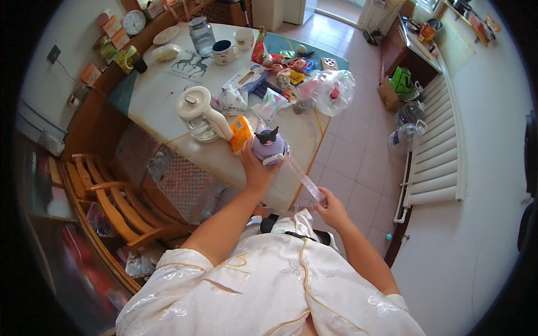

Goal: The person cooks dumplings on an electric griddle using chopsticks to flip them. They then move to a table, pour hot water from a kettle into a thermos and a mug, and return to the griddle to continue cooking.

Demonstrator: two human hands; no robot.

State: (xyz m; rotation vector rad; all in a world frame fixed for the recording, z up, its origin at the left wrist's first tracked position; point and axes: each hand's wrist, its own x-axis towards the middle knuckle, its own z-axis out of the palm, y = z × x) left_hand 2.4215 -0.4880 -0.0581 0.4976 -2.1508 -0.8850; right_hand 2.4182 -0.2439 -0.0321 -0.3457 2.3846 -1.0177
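Observation:
My left hand (259,168) grips a purple children's water bottle (269,150) with a black, eared cartoon figure on its lid. White trim shows on the near side of the bottle. From its right side a pale purple patterned strap (303,178) runs down to my right hand (332,206), which pinches it between thumb and fingers. The strap is stretched nearly straight over the table's right edge. Just behind my left hand lies an orange packet (241,133). Left of that stands a glass kettle (201,117) with a cream lid and handle, holding clear liquid.
Mugs (224,52), a lidded glass jar (202,37), a tissue box (248,78) and a clear plastic bag (334,90) crowd the marble-patterned table (290,180). A wooden chair (122,201) stands at left. A radiator (437,155) lines the right wall, with plastic bottles (405,133) beside it.

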